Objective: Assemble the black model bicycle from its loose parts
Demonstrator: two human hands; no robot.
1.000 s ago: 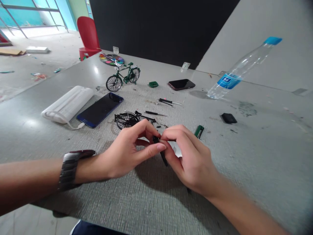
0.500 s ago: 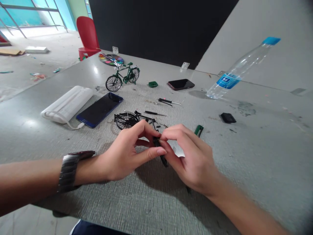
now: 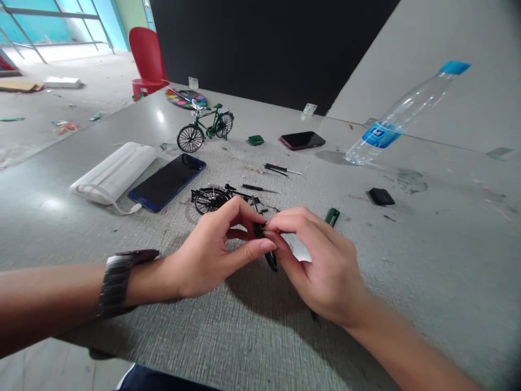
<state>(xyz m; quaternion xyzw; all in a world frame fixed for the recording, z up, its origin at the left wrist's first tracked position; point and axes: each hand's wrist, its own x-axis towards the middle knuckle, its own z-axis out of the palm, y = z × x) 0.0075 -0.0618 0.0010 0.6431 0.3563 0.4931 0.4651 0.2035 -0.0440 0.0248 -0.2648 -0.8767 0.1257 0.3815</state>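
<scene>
Both hands meet just above the grey table [image 3: 407,271]. My left hand [image 3: 211,252], with a metal watch on the wrist, pinches a small black wheel [image 3: 271,259] between thumb and fingers. My right hand [image 3: 321,260] pinches the same black wheel from the other side, fingers closed. Most of the wheel is hidden by the fingertips. Just beyond the hands lies a partly built black model bicycle [image 3: 215,198]. A finished green model bicycle [image 3: 205,127] stands farther back.
A blue phone [image 3: 166,182] and a white power bank [image 3: 114,172] lie at left. Small screwdrivers [image 3: 280,169], a green part [image 3: 331,216], a green box [image 3: 255,140], a second phone [image 3: 302,140], a black piece [image 3: 380,196], a water bottle [image 3: 402,117], a paint palette [image 3: 185,99], and a red chair [image 3: 146,57].
The hands have stayed in place; the black wheel between the fingertips has turned slightly and sits a little higher.
</scene>
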